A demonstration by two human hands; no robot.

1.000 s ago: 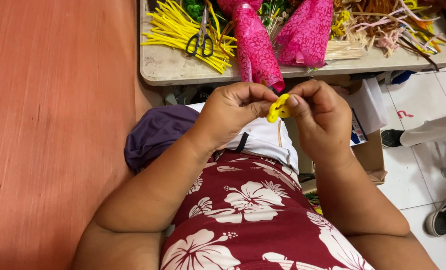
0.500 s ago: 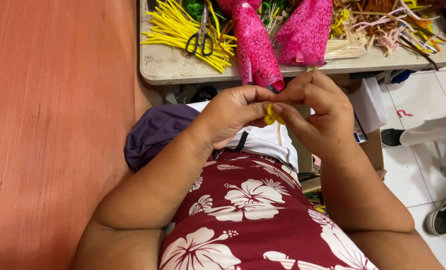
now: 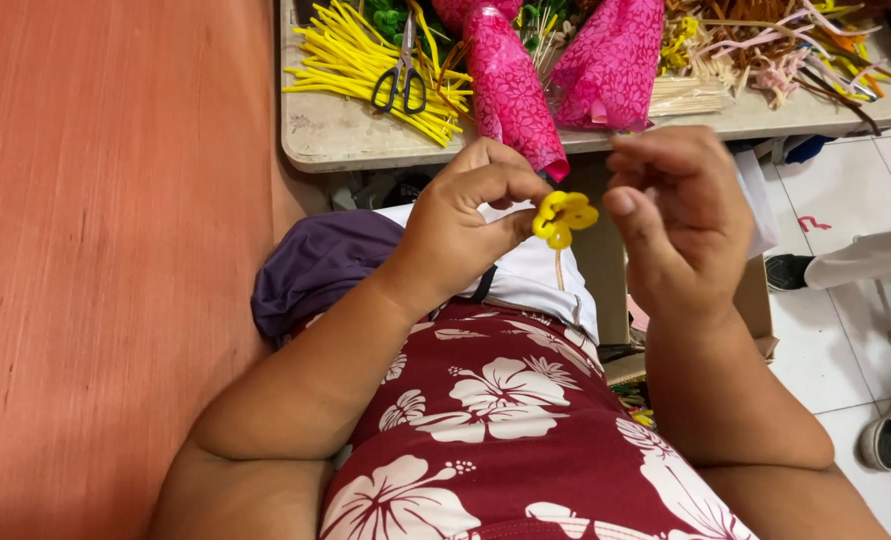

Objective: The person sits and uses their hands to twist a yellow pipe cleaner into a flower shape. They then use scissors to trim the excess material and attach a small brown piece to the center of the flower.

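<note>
The left hand (image 3: 466, 215) pinches a yellow flower (image 3: 564, 217) up for viewing. The right hand (image 3: 678, 215), fingers loosely curled and empty, hovers just right of it.

- Bare forearms, no sleeves reaching them, no rings or watch on left hand (image 3: 466, 215) or right hand (image 3: 681, 215).
- Dark red garment (image 3: 506, 440) with white hibiscus flowers (large blooms).

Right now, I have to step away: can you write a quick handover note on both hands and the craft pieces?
Left hand: pinching the small yellow looped flower on its thin stick.
Right hand: loosely curled beside the flower, holding nothing visible.
On the beige worktable: yellow pipe cleaner pile, black scissors, two pink patterned wrapped cones.
Done: flower head looks shaped.
Left: cannot tell beyond the flower still being in hand.
</note>
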